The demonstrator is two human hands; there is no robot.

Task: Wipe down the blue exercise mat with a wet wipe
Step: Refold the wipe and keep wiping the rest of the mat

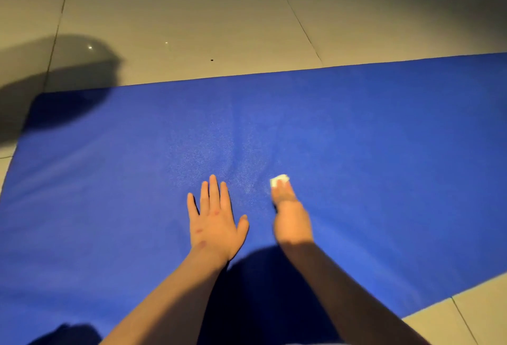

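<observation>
Blurred, straight fingers [284, 193] of the right hand [292, 221] press a small white wet wipe [279, 179], mostly covered, onto the blue foam exercise mat [384, 152]. Just beside it the left hand [216, 224] lies flat on the mat, fingers spread, holding nothing. The mat runs out of frame on the right, over glossy beige floor tiles [192, 15]. A dark shadow [68, 70] crosses its far-left corner.

Location: an indoor floor area; the building type cannot be determined. A glossy tile floor [192, 15] of large beige tiles with dark grout lines [296, 15] lies beyond the far edge of the blue exercise mat [384, 139] and at its near right corner. Small light reflections [90, 47] show beyond its far left corner.
</observation>
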